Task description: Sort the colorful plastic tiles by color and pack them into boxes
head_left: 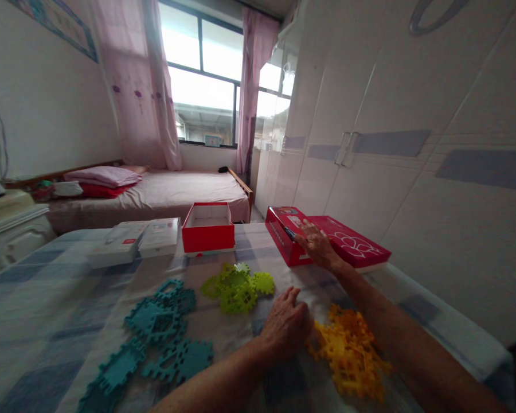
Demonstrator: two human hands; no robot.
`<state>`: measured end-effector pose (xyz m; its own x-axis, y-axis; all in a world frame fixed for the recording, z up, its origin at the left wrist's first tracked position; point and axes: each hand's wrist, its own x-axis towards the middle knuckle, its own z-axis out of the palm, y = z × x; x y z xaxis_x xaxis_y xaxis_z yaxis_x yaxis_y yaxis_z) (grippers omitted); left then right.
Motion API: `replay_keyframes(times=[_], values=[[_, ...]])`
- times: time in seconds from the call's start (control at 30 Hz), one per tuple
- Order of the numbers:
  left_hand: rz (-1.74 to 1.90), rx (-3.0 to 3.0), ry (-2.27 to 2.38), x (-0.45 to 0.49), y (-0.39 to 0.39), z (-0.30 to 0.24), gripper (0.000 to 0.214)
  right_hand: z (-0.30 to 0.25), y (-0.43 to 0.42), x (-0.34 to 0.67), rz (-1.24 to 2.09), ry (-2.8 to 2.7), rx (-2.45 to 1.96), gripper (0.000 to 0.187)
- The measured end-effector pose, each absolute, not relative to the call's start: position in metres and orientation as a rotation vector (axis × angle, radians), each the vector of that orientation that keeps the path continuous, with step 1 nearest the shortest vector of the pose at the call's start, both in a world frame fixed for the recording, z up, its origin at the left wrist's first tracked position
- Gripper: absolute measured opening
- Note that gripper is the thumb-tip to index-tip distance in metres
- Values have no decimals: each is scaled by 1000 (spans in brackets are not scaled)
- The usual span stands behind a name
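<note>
On checked tablecloth [60, 298], yellow pieces [348, 361], bed [184, 186] beyond

On the near part of a table [60, 310], three piles of pieces are lying: a left pile [157, 321], a middle pile [238, 287] set farther back, and a right pile [348, 350]. The left hand [286, 321] is lying between the middle and right piles. Along the far edge, two boxes [126, 238] are sitting at left, one box [208, 238] in the middle, and a pair of boxes [361, 244] at right, with the right hand [316, 244] lying over the pair's left box. Behind the table, a bed [193, 189] is standing before a window [206, 69]; a wardrobe [370, 97] is lining the right side.
</note>
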<state>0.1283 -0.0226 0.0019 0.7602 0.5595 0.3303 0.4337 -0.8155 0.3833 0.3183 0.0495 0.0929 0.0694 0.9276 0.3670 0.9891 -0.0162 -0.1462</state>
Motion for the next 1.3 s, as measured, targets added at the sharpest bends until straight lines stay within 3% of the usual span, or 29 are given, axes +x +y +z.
replay_keyframes(times=[0.17,0.43,0.57,0.8,1.1,1.3], values=[[637,2650,762,129,-23,1,20,57,-24,371,-383,-1526,-1752,49],[537,2682,626,129,-57,57,32,-10,-69,446,-238,-1055,-2086,54],[624,2842,584,110,-29,98,29,-10,-69,441,-166,-1067,-2126,54],[776,2940,1674,26,98,107,43,-7,-70,432,-185,-1084,-2135,48],[519,2963,1732,-18,150,100,26,-15,-68,437,-184,-1088,-2160,42],[513,3028,1589,-20,149,100,27,-9,-68,438,-80,-1097,-2105,37]])
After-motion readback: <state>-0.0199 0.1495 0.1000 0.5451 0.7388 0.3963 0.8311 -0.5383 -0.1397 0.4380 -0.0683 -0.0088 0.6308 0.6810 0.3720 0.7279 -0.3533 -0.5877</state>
